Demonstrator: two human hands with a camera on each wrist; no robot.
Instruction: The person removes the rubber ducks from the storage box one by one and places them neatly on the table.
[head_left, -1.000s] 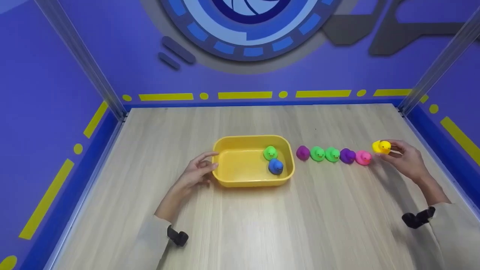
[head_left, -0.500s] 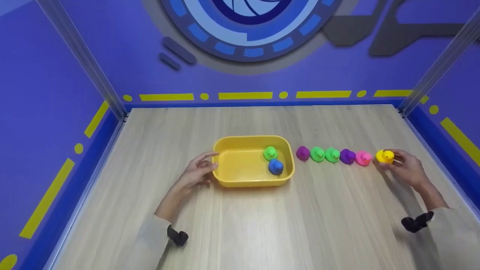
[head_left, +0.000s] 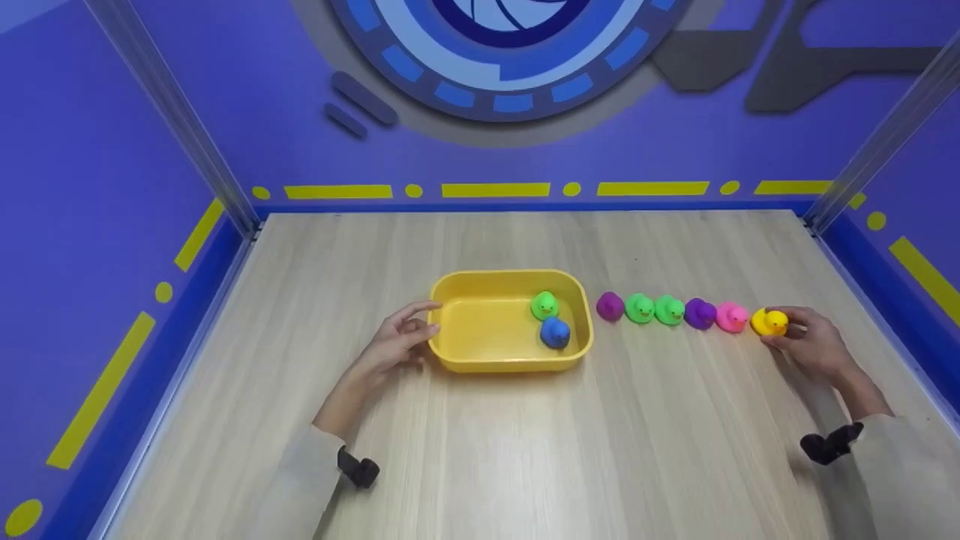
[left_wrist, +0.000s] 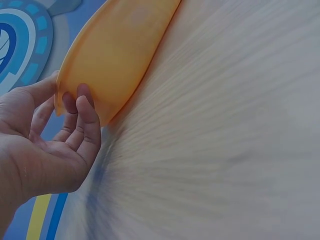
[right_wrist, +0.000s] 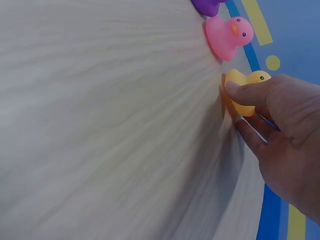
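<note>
My right hand (head_left: 814, 345) pinches a yellow rubber duck (head_left: 769, 322) between thumb and fingers at the right end of a row of ducks. In the right wrist view the thumb lies across the side of the yellow duck (right_wrist: 242, 95), close over the table. Beside it stands a pink duck (head_left: 731, 318). My left hand (head_left: 390, 341) grips the left end of a yellow tub (head_left: 510, 366), the thumb over its rim. In the left wrist view the fingers curl against the outside wall of the tub (left_wrist: 115, 55). A green duck (head_left: 544, 306) and a blue duck (head_left: 556, 333) sit inside.
Left of the pink duck, the row runs on with a dark purple duck (head_left: 700, 313), two green ducks including one (head_left: 640, 308), and a magenta duck (head_left: 610, 307) near the tub. Blue-purple panels (head_left: 480, 165) wall the wooden table (head_left: 510, 450) at the back and sides.
The right hand has brought the yellow duck down toward the front, level with the row's right end beside the pink duck. The left hand has stayed on the tub.
</note>
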